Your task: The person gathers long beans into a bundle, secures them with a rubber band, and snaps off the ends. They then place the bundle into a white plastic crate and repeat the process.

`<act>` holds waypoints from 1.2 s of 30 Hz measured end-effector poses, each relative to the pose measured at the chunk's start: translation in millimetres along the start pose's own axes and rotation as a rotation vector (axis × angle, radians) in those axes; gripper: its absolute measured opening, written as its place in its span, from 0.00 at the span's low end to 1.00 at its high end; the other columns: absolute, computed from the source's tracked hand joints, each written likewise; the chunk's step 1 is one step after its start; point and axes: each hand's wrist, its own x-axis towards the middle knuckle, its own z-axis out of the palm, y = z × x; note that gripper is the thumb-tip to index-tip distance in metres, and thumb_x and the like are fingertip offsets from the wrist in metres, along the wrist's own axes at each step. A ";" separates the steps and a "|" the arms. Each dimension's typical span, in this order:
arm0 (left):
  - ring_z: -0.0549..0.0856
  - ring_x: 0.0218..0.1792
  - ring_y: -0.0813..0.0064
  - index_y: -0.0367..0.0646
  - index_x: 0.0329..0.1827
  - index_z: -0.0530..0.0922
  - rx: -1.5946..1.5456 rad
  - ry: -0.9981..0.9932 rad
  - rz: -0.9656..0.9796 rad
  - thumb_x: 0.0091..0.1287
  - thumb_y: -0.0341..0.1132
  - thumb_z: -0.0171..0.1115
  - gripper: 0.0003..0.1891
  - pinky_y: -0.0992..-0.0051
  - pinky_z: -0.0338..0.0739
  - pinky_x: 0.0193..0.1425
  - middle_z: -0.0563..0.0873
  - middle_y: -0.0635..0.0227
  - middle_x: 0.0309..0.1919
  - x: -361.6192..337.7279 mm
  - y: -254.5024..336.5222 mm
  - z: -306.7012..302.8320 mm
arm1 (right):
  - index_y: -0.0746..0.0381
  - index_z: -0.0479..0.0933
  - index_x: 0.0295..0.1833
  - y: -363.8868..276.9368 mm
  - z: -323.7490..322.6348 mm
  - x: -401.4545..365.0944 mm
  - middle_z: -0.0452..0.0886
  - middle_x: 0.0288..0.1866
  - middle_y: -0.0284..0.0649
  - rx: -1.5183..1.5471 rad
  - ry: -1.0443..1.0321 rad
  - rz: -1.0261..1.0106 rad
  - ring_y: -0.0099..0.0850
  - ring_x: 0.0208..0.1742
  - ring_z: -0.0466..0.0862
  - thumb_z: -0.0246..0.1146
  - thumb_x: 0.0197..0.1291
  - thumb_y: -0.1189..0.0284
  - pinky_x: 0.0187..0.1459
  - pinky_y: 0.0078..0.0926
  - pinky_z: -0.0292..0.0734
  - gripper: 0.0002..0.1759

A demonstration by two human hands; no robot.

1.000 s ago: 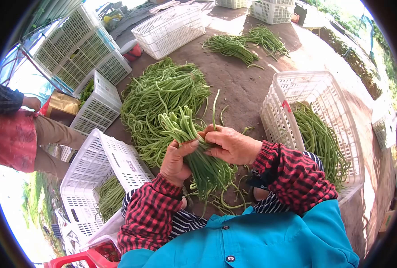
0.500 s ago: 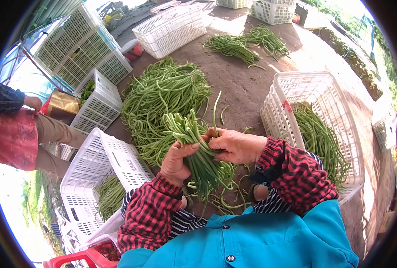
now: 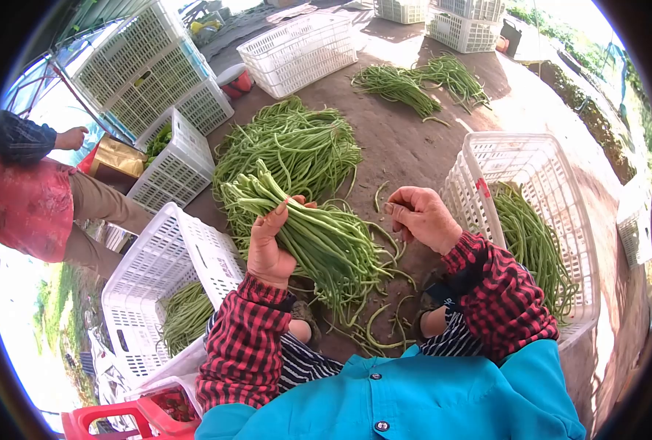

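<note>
My left hand is closed round a thick bunch of long green beans, gripping it near one end. The gripped ends point up and left, and the loose tails fan out down to the right. My right hand is apart from the bunch, to its right, with thumb and fingers pinched together. Whether anything small is between them I cannot make out. Behind the bunch lies a big heap of long beans on the ground. A few stray beans lie between my feet.
On my right stands a white crate holding long beans; another white crate with beans is on my left. Two bean piles lie farther off near a white crate. A person stands at far left beside stacked crates.
My right hand has left the bunch and moved right. My left hand has shifted left with the bunch, which now slants more. The bean that stuck up by my right fingers no longer shows there.
</note>
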 end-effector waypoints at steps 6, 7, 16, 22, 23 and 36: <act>0.82 0.41 0.64 0.35 0.46 0.75 -0.015 -0.006 -0.051 0.57 0.35 0.65 0.17 0.62 0.78 0.49 0.82 0.59 0.39 -4.5 -4.9 15.2 | 0.68 0.70 0.52 4.2 25.2 -1.2 0.71 0.54 0.49 -0.360 0.158 -0.713 0.39 0.57 0.71 0.66 0.53 0.59 0.58 0.32 0.65 0.28; 0.83 0.40 0.65 0.35 0.47 0.74 0.011 0.027 -0.013 0.57 0.35 0.65 0.18 0.64 0.78 0.48 0.82 0.59 0.39 -5.5 -9.1 17.7 | 0.67 0.62 0.62 9.7 32.4 1.2 0.62 0.64 0.51 -0.430 0.086 -0.712 0.45 0.65 0.64 0.68 0.46 0.49 0.64 0.35 0.59 0.44; 0.80 0.47 0.71 0.38 0.50 0.74 -0.287 -0.089 -0.070 0.61 0.33 0.58 0.15 0.69 0.72 0.56 0.80 0.66 0.46 -8.3 -43.7 25.3 | 0.61 0.50 0.66 26.5 74.3 -4.5 0.69 0.59 0.44 -0.164 0.016 -0.516 0.34 0.59 0.72 0.77 0.31 0.69 0.60 0.30 0.66 0.56; 0.79 0.48 0.74 0.39 0.51 0.73 0.110 -0.192 -0.123 0.55 0.34 0.66 0.21 0.73 0.72 0.55 0.79 0.67 0.47 -6.3 -21.3 20.2 | 0.65 0.55 0.64 22.2 66.1 -10.5 0.72 0.54 0.40 0.228 -0.175 -0.373 0.26 0.55 0.72 0.70 0.36 0.77 0.57 0.25 0.68 0.46; 0.78 0.49 0.73 0.39 0.51 0.72 0.167 -0.245 -0.064 0.54 0.36 0.68 0.23 0.72 0.72 0.55 0.78 0.66 0.49 -6.3 -19.7 20.6 | 0.65 0.55 0.64 21.0 65.5 -11.2 0.72 0.54 0.40 0.314 -0.245 -0.346 0.26 0.55 0.72 0.70 0.36 0.77 0.57 0.25 0.68 0.46; 0.74 0.54 0.60 0.41 0.44 0.73 0.227 -0.274 -0.029 0.49 0.32 0.67 0.19 0.59 0.65 0.62 0.79 0.59 0.43 -2.6 -31.9 12.5 | 0.75 0.55 0.59 13.9 63.1 -15.7 0.72 0.47 0.61 -0.331 -0.230 -0.439 0.52 0.50 0.75 0.69 0.40 0.67 0.51 0.38 0.72 0.44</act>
